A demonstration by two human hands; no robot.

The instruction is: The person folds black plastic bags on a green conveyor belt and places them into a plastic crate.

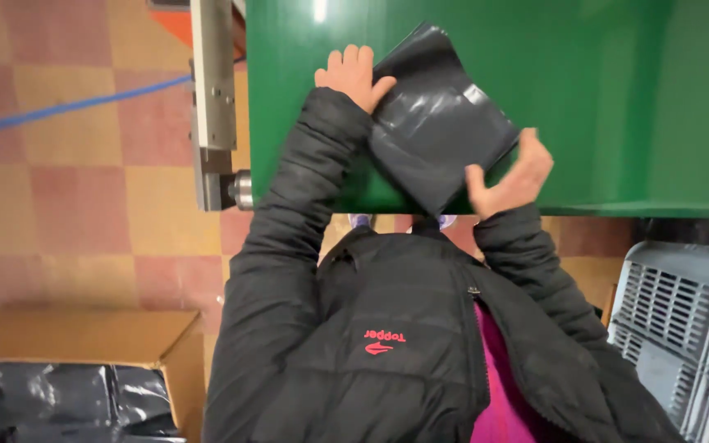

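Black plastic package is lying tilted on the green counter, overhanging its near edge. Left hand is pressing flat, fingers spread, on the package's far-left corner. Right hand is gripping its near-right edge. Cardboard box, below-left of the counter, is holding more black packages. Grey crate is standing below-right.
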